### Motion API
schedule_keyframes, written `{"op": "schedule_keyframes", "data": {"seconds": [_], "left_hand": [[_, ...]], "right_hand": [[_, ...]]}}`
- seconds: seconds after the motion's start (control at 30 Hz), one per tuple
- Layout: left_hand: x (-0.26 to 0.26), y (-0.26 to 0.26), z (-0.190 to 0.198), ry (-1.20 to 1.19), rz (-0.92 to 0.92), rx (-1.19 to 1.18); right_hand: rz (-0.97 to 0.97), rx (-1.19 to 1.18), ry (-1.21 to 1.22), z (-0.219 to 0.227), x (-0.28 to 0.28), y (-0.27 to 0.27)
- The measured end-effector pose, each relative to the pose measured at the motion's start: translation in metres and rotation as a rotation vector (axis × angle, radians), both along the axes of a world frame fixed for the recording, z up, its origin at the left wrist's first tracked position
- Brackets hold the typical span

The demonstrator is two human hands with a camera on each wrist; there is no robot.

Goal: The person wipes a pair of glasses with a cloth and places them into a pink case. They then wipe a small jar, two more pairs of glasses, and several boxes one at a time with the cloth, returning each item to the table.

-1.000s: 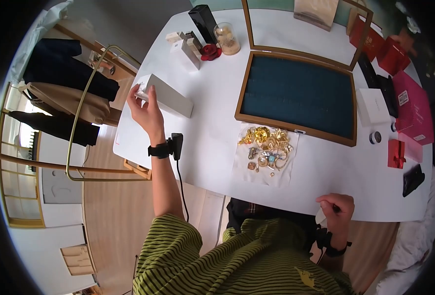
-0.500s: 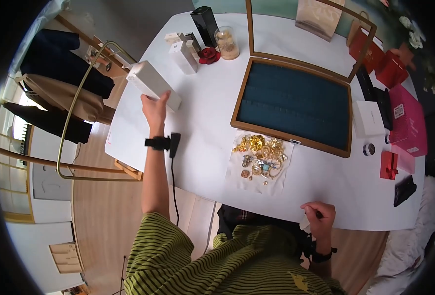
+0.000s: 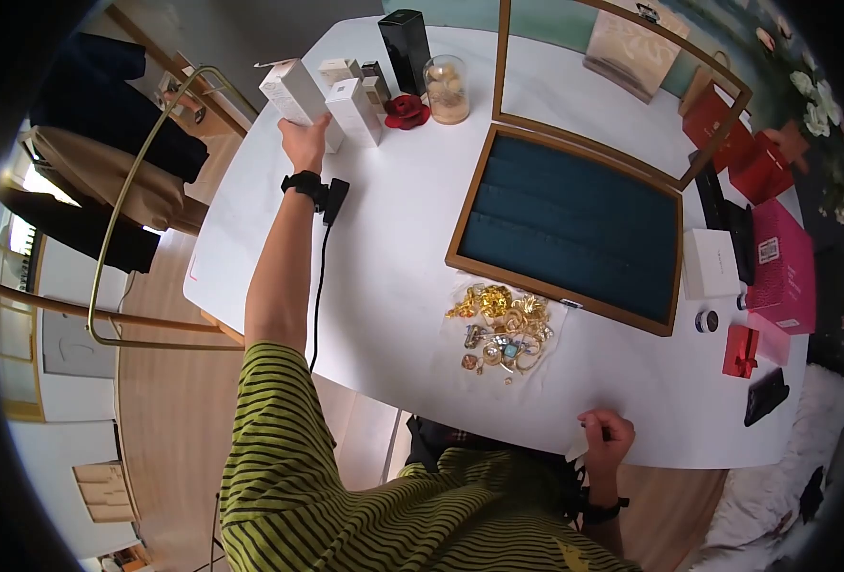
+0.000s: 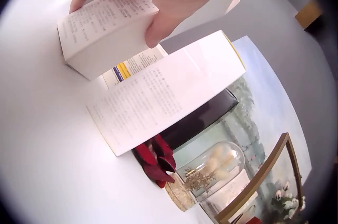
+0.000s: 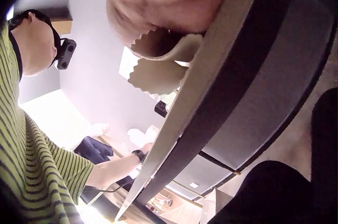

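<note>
My left hand grips a tall white carton near its lower part, at the table's far left. A flap sticks out at the carton's top. In the left wrist view, thumb and fingers straddle the carton, its base close to the tabletop. Right beside it stands a second white carton, with smaller boxes behind. By the table's front edge, my right hand has its fingers curled around a pale cloth with a zigzag edge, which hangs below the hand in the right wrist view.
A black box, a red fabric rose and a glass dome stand near the cartons. A wooden display case lies with its lid raised. Gold jewellery covers a white cloth before it. Red and pink boxes line the right.
My left hand has taken hold of the white carton and carried it away from me, up beside the other white cartons. The right hand keeps its place by the front edge.
</note>
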State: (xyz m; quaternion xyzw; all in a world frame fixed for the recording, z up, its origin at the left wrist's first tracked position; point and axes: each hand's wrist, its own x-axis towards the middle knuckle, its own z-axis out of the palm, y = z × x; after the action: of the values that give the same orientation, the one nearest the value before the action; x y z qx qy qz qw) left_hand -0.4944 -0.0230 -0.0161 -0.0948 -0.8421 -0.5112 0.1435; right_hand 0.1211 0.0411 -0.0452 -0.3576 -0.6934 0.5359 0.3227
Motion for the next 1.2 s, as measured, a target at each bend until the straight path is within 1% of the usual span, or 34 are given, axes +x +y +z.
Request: {"op": "schedule_keyframes", "data": {"seconds": [0.13, 0.23, 0.33, 0.4, 0.43, 0.5, 0.53, 0.57, 0.63, 0.67, 0.73, 0.77, 0.83, 0.87, 0.9, 0.97, 1.0, 1.07, 1.1, 1.17, 1.2], "left_hand": [[-0.001, 0.003, -0.005, -0.007, 0.009, -0.043], [0.006, -0.004, -0.006, -0.044, -0.034, 0.007], [0.01, -0.022, -0.011, 0.03, -0.028, -0.058], [0.017, -0.035, -0.012, 0.224, 0.068, 0.034], [0.034, -0.035, -0.001, 0.503, 0.074, -0.009], [0.077, -0.026, 0.036, 0.65, -0.138, -0.085], [0.085, -0.018, 0.045, 0.775, -0.235, -0.224], [0.095, -0.007, 0.058, 0.886, -0.272, -0.374], [0.095, 0.014, 0.066, 0.843, -0.301, -0.462], [0.085, 0.02, 0.064, 0.844, -0.301, -0.463], [0.069, 0.031, 0.059, 0.671, -0.205, -0.745], [0.066, 0.033, 0.059, 0.674, -0.218, -0.742], [0.059, 0.037, 0.058, 0.428, -0.229, -0.736], [0.055, 0.038, 0.056, 0.484, -0.214, -0.693], [0.053, 0.04, 0.053, 0.488, -0.224, -0.697], [0.061, 0.038, 0.055, 0.43, -0.179, -0.66], [0.065, 0.038, 0.055, 0.43, -0.179, -0.666], [0.074, 0.04, 0.056, 0.465, -0.211, -0.607], [0.071, 0.039, 0.056, 0.469, -0.207, -0.606], [0.054, 0.039, 0.047, 0.452, -0.27, -0.518], [0.044, 0.037, 0.044, 0.478, -0.271, -0.484]], "right_hand": [[-0.012, 0.019, -0.023, 0.001, -0.002, -0.001], [-0.01, 0.022, 0.021, 0.001, -0.003, -0.001], [0.008, 0.04, 0.009, 0.002, -0.001, 0.0], [0.014, 0.056, -0.007, 0.004, 0.0, 0.002], [0.019, 0.082, -0.025, 0.004, 0.0, 0.002], [0.009, 0.054, 0.006, 0.003, -0.001, 0.002], [0.013, 0.034, 0.022, 0.003, -0.001, 0.001], [0.011, 0.025, 0.027, 0.003, -0.001, 0.0], [0.032, 0.018, 0.039, 0.005, 0.0, 0.002], [0.028, 0.055, 0.033, 0.005, -0.001, 0.002], [0.021, 0.052, 0.042, 0.004, 0.0, 0.003], [0.013, 0.046, 0.049, 0.004, 0.001, 0.002], [0.004, 0.044, 0.056, 0.004, 0.002, 0.001], [0.012, 0.045, 0.066, 0.004, 0.002, 0.001], [0.002, 0.039, 0.068, 0.004, 0.002, 0.001], [0.021, -0.003, 0.094, 0.004, 0.002, 0.0], [0.022, -0.009, 0.094, 0.005, 0.002, 0.0], [0.059, 0.009, 0.085, 0.006, 0.002, 0.002], [0.062, 0.011, 0.09, 0.005, 0.001, 0.002], [0.066, -0.002, 0.099, 0.002, 0.002, 0.002], [0.058, -0.008, 0.093, 0.003, 0.001, 0.003]]}}
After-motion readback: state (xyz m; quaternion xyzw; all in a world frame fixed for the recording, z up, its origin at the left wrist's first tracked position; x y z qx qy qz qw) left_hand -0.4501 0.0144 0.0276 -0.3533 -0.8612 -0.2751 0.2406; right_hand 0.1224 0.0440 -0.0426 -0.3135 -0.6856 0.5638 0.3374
